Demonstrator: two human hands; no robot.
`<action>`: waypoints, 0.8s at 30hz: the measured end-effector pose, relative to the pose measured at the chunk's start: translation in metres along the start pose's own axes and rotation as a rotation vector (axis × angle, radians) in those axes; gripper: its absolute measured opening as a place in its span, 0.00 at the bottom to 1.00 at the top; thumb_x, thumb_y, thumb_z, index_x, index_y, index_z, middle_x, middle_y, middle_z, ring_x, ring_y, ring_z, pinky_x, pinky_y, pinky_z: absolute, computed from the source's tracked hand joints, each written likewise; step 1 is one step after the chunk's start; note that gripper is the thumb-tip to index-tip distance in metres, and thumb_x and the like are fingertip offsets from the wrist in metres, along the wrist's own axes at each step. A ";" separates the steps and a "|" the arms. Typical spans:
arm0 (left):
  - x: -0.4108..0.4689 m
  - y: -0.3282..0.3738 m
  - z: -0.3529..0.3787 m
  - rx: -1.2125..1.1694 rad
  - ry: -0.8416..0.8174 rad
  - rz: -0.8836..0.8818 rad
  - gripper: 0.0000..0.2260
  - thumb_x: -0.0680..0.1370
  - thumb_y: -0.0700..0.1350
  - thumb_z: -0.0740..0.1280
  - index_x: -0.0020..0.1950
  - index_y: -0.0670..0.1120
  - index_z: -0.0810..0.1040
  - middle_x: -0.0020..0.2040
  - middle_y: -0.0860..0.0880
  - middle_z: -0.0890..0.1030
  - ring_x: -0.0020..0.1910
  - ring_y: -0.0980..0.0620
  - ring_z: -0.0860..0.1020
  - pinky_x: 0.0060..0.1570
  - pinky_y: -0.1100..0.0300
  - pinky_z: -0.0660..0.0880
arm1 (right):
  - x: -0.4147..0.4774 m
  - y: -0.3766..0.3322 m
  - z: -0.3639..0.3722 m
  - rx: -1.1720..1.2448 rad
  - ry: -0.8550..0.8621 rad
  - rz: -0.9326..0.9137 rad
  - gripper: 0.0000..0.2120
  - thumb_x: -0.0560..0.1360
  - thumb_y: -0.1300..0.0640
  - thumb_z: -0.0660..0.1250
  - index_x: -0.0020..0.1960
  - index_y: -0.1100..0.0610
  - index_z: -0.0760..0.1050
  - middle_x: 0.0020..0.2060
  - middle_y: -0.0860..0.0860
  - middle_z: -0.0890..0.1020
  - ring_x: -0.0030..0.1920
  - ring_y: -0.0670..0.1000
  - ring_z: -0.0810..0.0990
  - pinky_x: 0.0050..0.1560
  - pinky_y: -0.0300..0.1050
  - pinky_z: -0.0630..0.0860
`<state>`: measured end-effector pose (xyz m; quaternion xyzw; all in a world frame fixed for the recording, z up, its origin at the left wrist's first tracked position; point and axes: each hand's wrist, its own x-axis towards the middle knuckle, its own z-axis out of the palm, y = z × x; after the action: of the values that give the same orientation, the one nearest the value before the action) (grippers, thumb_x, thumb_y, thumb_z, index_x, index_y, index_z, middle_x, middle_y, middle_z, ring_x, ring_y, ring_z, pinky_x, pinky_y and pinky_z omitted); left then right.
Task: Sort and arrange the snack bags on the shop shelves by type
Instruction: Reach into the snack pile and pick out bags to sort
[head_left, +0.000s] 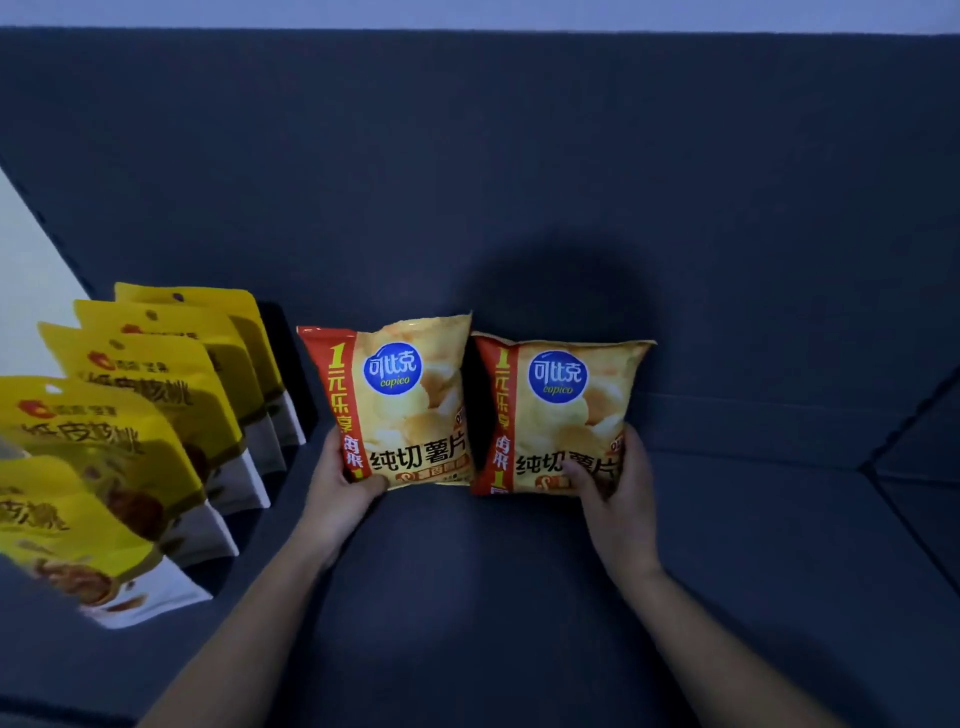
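Observation:
Two yellow and red crisp bags stand upright side by side near the back of a dark blue shelf (467, 571). My left hand (340, 480) grips the lower left corner of the left crisp bag (402, 400). My right hand (615, 488) grips the lower right corner of the right crisp bag (563, 415). The two bags nearly touch at their inner edges. A row of several yellow walnut pouches (145, 415) stands upright at the left, running from front to back.
The shelf's dark back wall (519, 182) rises behind the bags. A white side panel (31, 260) shows at the far left. Bare shelf floor lies to the right of the crisp bags, up to a seam at the right edge (893, 493).

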<state>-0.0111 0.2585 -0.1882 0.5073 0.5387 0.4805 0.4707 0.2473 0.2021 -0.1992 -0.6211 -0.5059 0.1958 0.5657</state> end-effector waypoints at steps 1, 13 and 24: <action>0.004 -0.002 0.005 -0.004 0.077 0.009 0.29 0.70 0.25 0.64 0.65 0.48 0.67 0.51 0.51 0.79 0.52 0.50 0.78 0.46 0.60 0.74 | 0.001 -0.001 0.002 -0.031 0.018 -0.001 0.33 0.70 0.42 0.68 0.70 0.53 0.64 0.60 0.46 0.73 0.63 0.48 0.71 0.64 0.51 0.71; 0.015 -0.028 0.017 0.108 0.278 0.131 0.24 0.71 0.37 0.66 0.66 0.51 0.70 0.59 0.50 0.77 0.61 0.48 0.74 0.61 0.42 0.72 | 0.001 0.004 0.001 0.147 0.001 0.173 0.20 0.76 0.67 0.62 0.64 0.51 0.65 0.50 0.39 0.75 0.51 0.36 0.74 0.49 0.28 0.70; 0.014 -0.022 0.021 0.183 0.420 0.128 0.22 0.73 0.30 0.62 0.67 0.41 0.69 0.60 0.41 0.74 0.64 0.43 0.69 0.65 0.44 0.67 | 0.002 0.005 0.000 0.186 0.077 0.234 0.17 0.75 0.69 0.63 0.61 0.56 0.69 0.49 0.48 0.78 0.49 0.44 0.76 0.56 0.44 0.73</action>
<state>0.0072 0.2730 -0.2126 0.4699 0.6327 0.5536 0.2689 0.2504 0.2045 -0.2030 -0.6279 -0.3877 0.2824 0.6130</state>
